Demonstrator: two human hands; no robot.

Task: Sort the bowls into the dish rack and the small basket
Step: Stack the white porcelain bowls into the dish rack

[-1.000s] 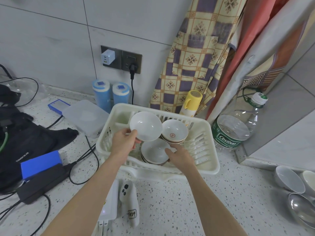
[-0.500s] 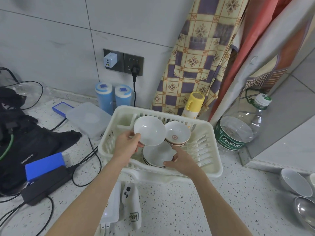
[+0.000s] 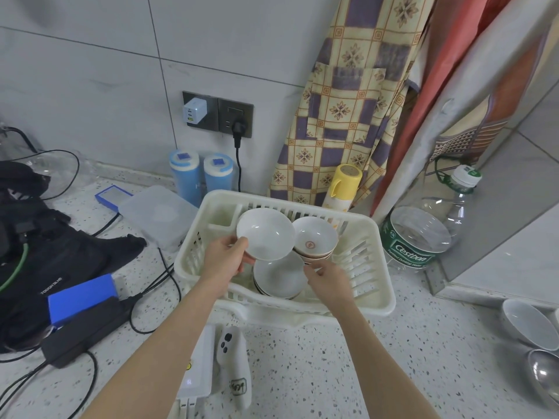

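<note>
A plain white bowl (image 3: 266,234) is pinched at its near rim by the fingers of the left hand (image 3: 225,261) and held tilted above the dish rack (image 3: 372,267) on the speckled desk (image 3: 317,373). Below it, a stack of white bowls (image 3: 279,278) is touched at its right edge by the loosely curled fingers of the right hand (image 3: 328,281); whether the stack is gripped cannot be told. A red-marked bowl stack (image 3: 316,240) is seated just behind.

A home kitchen corner: a white dish rack (image 3: 372,237) of bowls sits on a speckled stone counter (image 3: 317,367) against grey wall tiles, a patterned apron (image 3: 341,110) hanging just behind the held bowl (image 3: 266,234).
</note>
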